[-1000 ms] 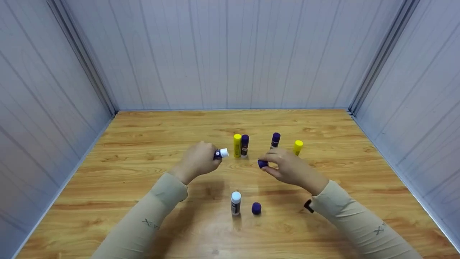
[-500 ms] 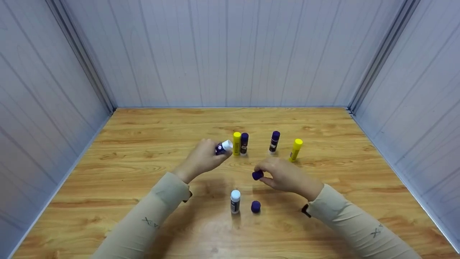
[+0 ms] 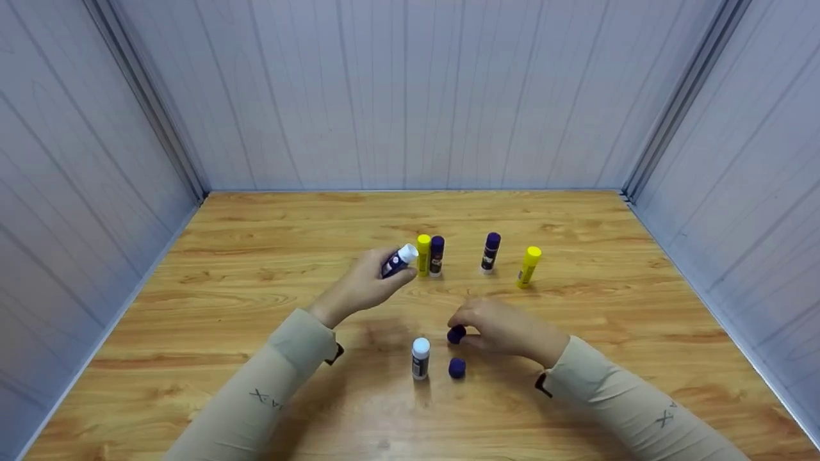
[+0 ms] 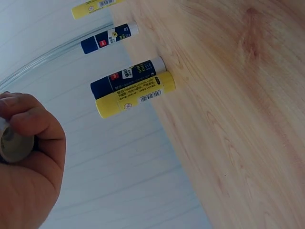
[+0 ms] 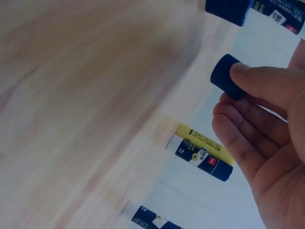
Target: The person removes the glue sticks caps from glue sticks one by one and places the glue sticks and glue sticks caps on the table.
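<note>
My left hand point(image 3: 365, 282) grips a dark blue glue stick point(image 3: 394, 261) with its cap off, its white end tilted up and to the right. In the left wrist view, curled fingers cover most of that stick. Between thumb and fingertips, my right hand point(image 3: 506, 326) pinches a dark blue cap point(image 3: 456, 335), low over the table; whether it touches the wood I cannot tell. Just nearer than it, a second dark blue cap point(image 3: 457, 368) stands on the table. Left of that cap, another uncapped glue stick point(image 3: 420, 362) stands upright, white end up.
Behind the hands, a yellow glue stick point(image 3: 423, 256) and a dark blue one point(image 3: 437, 257) stand side by side, capped. Farther right are a capped dark blue glue stick point(image 3: 490, 253) and a yellow one point(image 3: 529, 267). Pale panel walls border the wooden table point(image 3: 256, 224).
My right hand has come nearer and lower with the cap, down to just behind the standing cap. The left hand has turned the glue stick more upright, shifting slightly right.
</note>
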`<state>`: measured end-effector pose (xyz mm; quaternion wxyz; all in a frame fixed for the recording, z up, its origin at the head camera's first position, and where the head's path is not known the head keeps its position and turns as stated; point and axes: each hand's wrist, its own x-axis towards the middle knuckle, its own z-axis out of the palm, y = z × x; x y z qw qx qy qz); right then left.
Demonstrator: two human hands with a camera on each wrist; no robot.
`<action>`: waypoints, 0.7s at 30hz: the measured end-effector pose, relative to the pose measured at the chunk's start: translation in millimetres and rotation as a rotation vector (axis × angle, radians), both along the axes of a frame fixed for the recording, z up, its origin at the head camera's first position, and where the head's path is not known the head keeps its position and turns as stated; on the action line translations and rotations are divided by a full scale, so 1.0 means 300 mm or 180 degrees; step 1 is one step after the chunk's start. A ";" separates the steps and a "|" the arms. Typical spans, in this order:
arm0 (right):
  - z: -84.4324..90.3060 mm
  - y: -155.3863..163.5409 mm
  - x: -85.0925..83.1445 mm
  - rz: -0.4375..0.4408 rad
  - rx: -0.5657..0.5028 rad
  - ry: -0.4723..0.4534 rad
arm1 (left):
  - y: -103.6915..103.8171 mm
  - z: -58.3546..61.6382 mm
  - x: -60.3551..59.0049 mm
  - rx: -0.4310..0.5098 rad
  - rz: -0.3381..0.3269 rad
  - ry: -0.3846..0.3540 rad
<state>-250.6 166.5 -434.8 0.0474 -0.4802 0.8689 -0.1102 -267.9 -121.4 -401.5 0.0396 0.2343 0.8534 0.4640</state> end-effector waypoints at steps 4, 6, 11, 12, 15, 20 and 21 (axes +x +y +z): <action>-0.014 -0.003 0.000 0.0167 0.0039 0.0064 | -0.006 0.001 0.008 0.0012 -0.0052 -0.0040; -0.021 -0.003 0.001 0.0239 0.0049 0.0079 | -0.009 -0.002 0.011 0.0057 -0.0101 -0.0095; -0.034 -0.002 0.004 0.0261 0.0130 -0.0003 | -0.008 -0.019 0.011 0.0340 -0.0342 -0.0359; -0.035 -0.002 0.004 0.0248 0.0154 -0.0019 | -0.007 -0.022 0.011 0.0393 -0.0375 -0.0418; -0.039 -0.002 0.005 0.0243 0.0176 -0.0045 | -0.005 -0.028 0.011 0.0464 -0.0407 -0.0532; -0.045 -0.006 0.006 0.0269 0.0150 -0.0015 | -0.005 -0.034 0.012 0.0452 -0.0431 -0.0516; -0.047 -0.006 0.006 0.0274 0.0136 0.0001 | -0.005 -0.035 0.012 0.0455 -0.0453 -0.0506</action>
